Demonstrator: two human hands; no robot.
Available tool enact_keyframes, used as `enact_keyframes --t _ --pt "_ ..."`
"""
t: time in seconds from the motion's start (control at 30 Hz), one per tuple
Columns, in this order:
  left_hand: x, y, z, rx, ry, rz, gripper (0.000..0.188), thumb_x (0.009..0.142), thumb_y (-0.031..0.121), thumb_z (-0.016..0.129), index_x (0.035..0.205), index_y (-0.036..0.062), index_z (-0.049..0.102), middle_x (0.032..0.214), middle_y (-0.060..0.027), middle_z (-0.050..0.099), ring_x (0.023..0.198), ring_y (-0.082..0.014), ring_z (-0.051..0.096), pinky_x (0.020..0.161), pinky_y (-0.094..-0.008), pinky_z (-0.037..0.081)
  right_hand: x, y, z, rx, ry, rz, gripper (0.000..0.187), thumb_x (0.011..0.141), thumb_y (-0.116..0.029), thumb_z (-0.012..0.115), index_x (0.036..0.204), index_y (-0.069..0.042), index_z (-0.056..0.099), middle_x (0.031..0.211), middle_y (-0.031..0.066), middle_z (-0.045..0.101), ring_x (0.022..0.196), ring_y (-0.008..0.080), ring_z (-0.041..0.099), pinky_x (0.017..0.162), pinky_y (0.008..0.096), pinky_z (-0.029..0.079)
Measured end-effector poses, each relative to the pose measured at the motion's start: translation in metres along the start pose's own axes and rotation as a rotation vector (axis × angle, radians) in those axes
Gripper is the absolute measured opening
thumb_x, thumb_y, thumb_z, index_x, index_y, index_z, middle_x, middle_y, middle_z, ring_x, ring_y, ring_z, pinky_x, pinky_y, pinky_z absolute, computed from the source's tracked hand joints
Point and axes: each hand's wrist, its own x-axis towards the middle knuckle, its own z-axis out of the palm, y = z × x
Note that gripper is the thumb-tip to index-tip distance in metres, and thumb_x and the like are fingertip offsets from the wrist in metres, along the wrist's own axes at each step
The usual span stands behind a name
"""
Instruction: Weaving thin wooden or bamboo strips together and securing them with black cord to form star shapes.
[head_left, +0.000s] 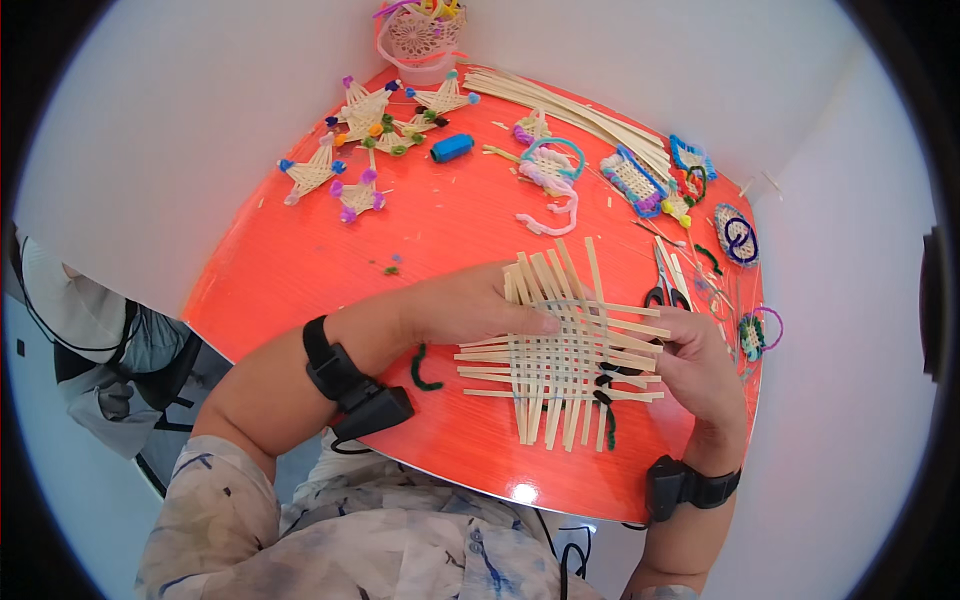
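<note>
A square woven mat of pale flat strips (pixel 560 350) is held up over the red table, its loose strip ends sticking out on every side. My left hand (pixel 500 310) grips its upper left part, thumb pressed on the weave and the other fingers hidden behind. Along the mat's right side a dark green pipe cleaner (pixel 611 425) winds between the strips, one end hanging down. My right hand (pixel 690 360) is closed at the right-hand strip ends; its fingertips are partly hidden, so what they pinch is unclear.
Black-handled scissors (pixel 667 285) lie beyond my right hand. A short green pipe cleaner (pixel 422 370) rests near my left forearm. Farther back are woven stars (pixel 312 170), a blue spool (pixel 452 148), loose strips (pixel 570 110), small trimmed weavings (pixel 632 180) and a basket (pixel 420 40).
</note>
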Motion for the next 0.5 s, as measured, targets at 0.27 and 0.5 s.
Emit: enact_keyframes --t 0.27,0.5 --pt "0.0028 -0.0047 0.0008 -0.048 -0.002 -0.048 0.038 0.09 0.013 0.06 0.126 0.0019 0.053 0.116 -0.0078 0.062 0.107 -0.0158 0.059 0.093 -0.0317 0.047 0.0017 0.0032 0.006 0.142 -0.031 -0.004 0.012 0.082 0.001 0.063 0.093 0.002 0.068 0.073 0.0002 0.058 0.068 0.0069 0.051 0.062 0.0234 0.041" --pt "0.0017 -0.0034 0.002 -0.086 -0.01 -0.032 0.037 0.09 0.014 0.063 0.123 0.0008 0.054 0.114 -0.0083 0.063 0.106 -0.0161 0.059 0.092 -0.0315 0.048 0.0018 0.0018 0.0056 0.162 -0.071 -0.011 0.015 0.083 0.003 0.062 0.096 0.001 0.068 0.077 0.0007 0.062 0.072 0.0069 0.055 0.065 0.0239 0.044"
